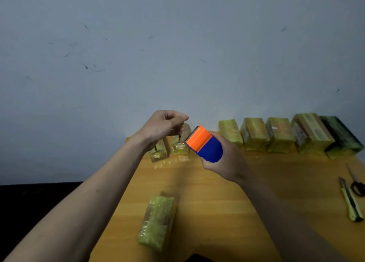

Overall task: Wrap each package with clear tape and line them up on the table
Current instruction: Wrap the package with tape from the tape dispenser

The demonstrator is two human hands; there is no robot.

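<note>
R hand (227, 159) held the tape dispenser (205, 144) above the desk (227, 192), grip curled round its blue body. L hand (164, 125) was raised beside it, fingers pinched together, prob. on the clear tape end, too blurry to tell. One wrapped package (157, 222) lay near the front edge; row of wrapped pkgs (280, 135) lined up at the back by the wall. Knife (350, 200) & scissors (356, 184) lay at the right

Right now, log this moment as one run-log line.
left hand: pinching clear tape end | right hand: holding tape dispenser | package: near table edge, both hands off | row of packages: along wall
</note>
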